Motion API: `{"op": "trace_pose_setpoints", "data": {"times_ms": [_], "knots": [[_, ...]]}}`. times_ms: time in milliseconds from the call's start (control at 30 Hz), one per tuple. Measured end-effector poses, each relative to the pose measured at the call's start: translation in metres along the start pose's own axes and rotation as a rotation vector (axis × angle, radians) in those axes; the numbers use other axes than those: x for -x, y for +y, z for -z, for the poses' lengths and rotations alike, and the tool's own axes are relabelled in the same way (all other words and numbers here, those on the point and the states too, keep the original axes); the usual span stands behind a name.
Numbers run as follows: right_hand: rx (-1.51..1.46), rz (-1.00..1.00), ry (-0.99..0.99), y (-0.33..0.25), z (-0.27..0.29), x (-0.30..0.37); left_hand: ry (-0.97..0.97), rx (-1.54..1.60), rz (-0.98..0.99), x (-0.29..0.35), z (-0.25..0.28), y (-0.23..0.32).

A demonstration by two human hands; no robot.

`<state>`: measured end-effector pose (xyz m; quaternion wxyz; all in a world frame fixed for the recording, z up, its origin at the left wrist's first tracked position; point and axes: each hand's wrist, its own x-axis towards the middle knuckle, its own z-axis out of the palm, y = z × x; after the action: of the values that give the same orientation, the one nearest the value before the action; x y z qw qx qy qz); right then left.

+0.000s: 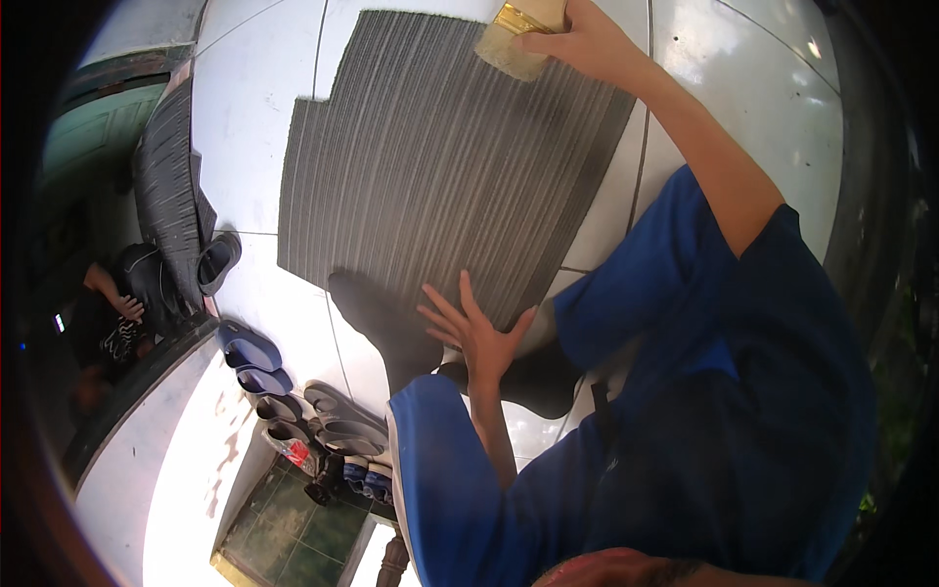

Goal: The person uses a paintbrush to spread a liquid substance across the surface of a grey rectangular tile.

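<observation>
Grey striped mat (421, 157), dark-banded, stepped cut-out at 11 o'clock; laid flat on white tiled floor (245, 147), from the view's middle up toward 12. Further bearings taken from the mat's middle. Right hand (597, 44), at 1 o'clock: closed round a wide pale brush (512, 56) with gold-coloured band, thumb across its near side; held over the mat's edge, contact impossible to tell. Left hand (477, 338), at 6 o'clock: unclenched, fingers splayed over the mat's near end, just beside a dark-socked foot (381, 318) at 7. Blue slippers (249, 344), between 7 and 8 o'clock; grey slippers (342, 416), at 7; dark clog (218, 262), at 8. Dark ribbed sheet (166, 176), at 9 o'clock. Second person (142, 284), at 8, in shade beyond the clog.
</observation>
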<state>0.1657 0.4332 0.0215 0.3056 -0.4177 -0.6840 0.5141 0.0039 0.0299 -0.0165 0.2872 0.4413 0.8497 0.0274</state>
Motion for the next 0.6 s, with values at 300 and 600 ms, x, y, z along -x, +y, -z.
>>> {"op": "trace_pose_setpoints", "data": {"times_ms": [300, 600], "knots": [[-0.655, -0.182, -0.219, 0.019, 0.002, -0.007, -0.023, -0.001, -0.015, -0.005, -0.006, 0.005], [-0.705, -0.250, -0.260, 0.005, -0.019, -0.004, -0.012, -0.012, 0.012, -0.002, -0.004, 0.004]]}}
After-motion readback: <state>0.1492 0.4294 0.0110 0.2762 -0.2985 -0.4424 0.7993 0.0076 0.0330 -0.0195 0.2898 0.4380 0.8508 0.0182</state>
